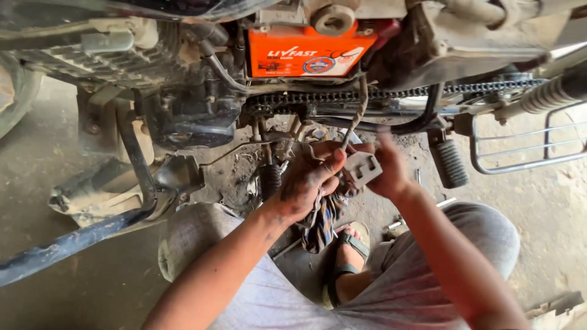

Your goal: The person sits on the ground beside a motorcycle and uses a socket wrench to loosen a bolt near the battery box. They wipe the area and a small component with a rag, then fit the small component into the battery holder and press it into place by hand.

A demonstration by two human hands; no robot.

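Note:
I squat beside a motorcycle with its side open. My left hand [309, 183], smeared with grease, grips a dark patterned rag [321, 223] that hangs down from the fist. My right hand [385, 168] holds a small grey metal part [362, 168] with slots, pressed between both hands in front of me. A thin cable [358, 113] runs from the bike down to the hands. Just above them are the drive chain [367, 95] and an orange battery [309, 52].
The engine block [183, 110] sits at left, with a dark metal bar [73, 241] slanting across the lower left. A rubber footpeg [451, 162] and chrome guard rail [526, 143] are at right. Loose tools [422, 211] lie on the dusty concrete floor. My sandalled foot [348, 256] is below.

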